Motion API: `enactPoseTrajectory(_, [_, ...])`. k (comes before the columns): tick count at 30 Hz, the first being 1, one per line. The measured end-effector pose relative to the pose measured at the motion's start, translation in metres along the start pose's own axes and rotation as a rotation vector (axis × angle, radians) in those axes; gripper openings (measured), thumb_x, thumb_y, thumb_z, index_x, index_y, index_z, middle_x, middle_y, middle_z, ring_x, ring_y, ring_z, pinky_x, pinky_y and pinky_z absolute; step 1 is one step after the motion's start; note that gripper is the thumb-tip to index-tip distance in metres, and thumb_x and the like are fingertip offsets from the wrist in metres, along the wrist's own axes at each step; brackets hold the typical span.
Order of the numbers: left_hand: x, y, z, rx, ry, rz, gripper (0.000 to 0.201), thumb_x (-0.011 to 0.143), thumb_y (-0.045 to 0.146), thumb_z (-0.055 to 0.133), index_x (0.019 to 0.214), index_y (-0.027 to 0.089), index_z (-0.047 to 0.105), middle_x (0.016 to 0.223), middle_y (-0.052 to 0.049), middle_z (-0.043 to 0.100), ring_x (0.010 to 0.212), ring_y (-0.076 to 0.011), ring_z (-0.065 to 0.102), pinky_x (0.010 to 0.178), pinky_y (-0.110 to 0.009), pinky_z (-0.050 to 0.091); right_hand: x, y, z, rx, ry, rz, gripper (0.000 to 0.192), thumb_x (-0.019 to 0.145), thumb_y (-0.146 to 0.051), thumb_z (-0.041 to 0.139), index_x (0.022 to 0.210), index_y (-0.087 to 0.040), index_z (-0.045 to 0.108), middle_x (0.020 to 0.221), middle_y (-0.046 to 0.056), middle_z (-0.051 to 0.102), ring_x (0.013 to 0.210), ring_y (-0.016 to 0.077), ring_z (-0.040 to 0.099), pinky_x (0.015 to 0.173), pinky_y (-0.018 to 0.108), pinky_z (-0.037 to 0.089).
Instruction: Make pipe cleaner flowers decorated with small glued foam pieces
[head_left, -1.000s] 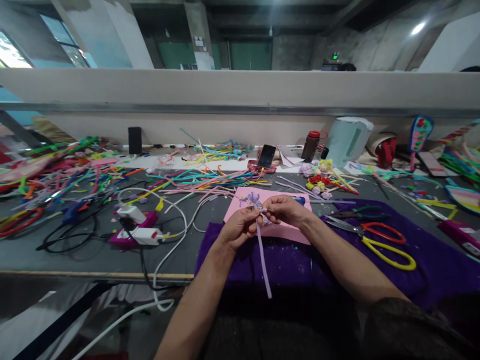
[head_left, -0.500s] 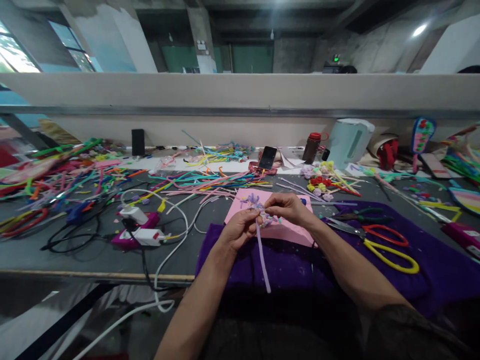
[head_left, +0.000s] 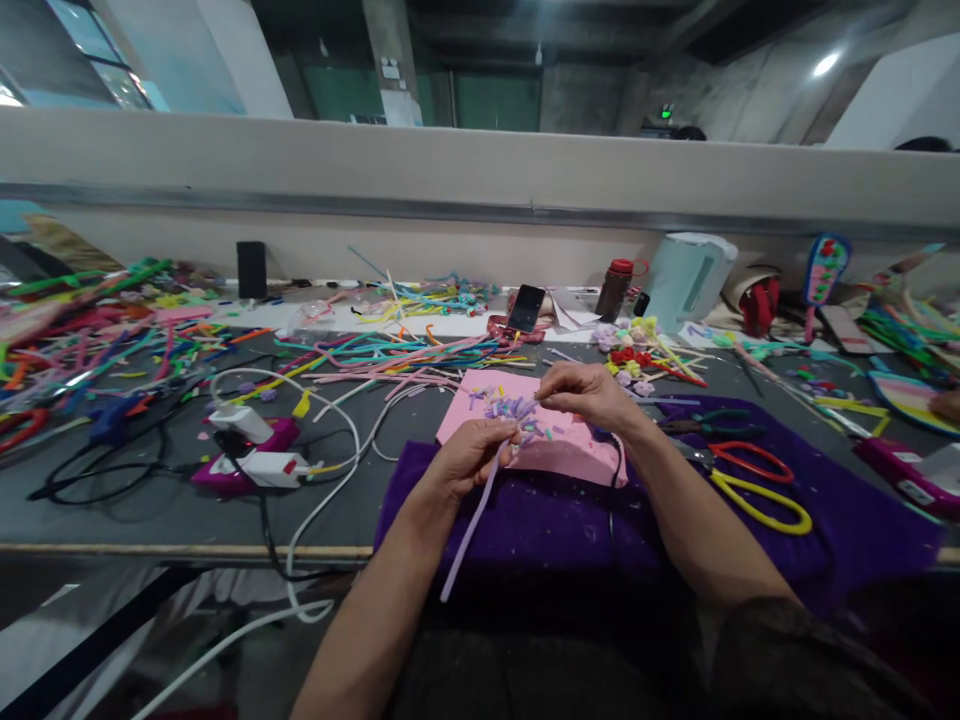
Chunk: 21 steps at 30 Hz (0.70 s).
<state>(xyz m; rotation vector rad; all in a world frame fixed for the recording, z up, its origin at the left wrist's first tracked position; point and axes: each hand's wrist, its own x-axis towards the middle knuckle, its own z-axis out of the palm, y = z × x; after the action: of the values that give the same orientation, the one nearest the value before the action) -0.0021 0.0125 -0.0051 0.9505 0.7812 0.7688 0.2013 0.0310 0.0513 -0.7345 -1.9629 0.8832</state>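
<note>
And there goes the purple stem (head_left: 472, 525), swung right round! Its loose end, dangling rightward a second ago, now slants down leftward from the left hand (head_left: 480, 455), and the right hand (head_left: 581, 392) has drawn farther off.

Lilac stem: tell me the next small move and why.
Probably a gentle adjustment of the purple tuft with the right hand: its grip is pinched close to the tuft's edge, while the left hand has the lilac stem in its grip just below.
</note>
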Motion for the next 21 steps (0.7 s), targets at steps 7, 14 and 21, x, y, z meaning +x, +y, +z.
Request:
enactPoseTrajectory(7, [-0.0053, 0.0049, 0.0059, 0.119, -0.002, -0.096, 0.019, 0.071, 0.03, 0.057, 0.066, 0.011, 0.059, 0.036, 0.002, 0.048, 0.021, -0.0024, 0.027, 0.024, -0.016, 0.01, 0.0008, 0.0005, -0.0008, -0.094, -0.109, -0.05, 0.012, 0.074, -0.027, 0.061, 0.08, -0.02, 0.068, 0.078, 0.002, 0.059, 0.074, 0.0131, 0.054, 0.068, 0.027, 0.043])
enactPoseTrajectory(14, [-0.0061, 0.0051, 0.0099, 0.188, -0.001, -0.125, 0.017, 0.07, 0.026, 0.053, 0.062, 0.011, 0.058, 0.033, 0.004, 0.044, 0.022, -0.0024, 0.025, 0.026, -0.017, 0.009, -0.0004, -0.001, -0.0002, -0.152, -0.191, -0.059, 0.011, 0.075, -0.023, 0.061, 0.083, -0.019, 0.068, 0.08, 0.003, 0.057, 0.077, 0.0133, 0.055, 0.071, 0.027, 0.043])
enactPoseTrajectory(21, [-0.0053, 0.003, 0.0089, 0.224, -0.019, -0.118, 0.022, 0.07, 0.03, 0.055, 0.058, 0.012, 0.056, 0.032, 0.004, 0.042, 0.023, -0.0029, 0.022, 0.029, -0.019, 0.007, -0.0005, -0.0026, 0.0001, -0.213, -0.218, -0.03, 0.011, 0.076, -0.023, 0.06, 0.082, -0.019, 0.068, 0.078, 0.002, 0.057, 0.074, 0.0127, 0.055, 0.068, 0.026, 0.043])
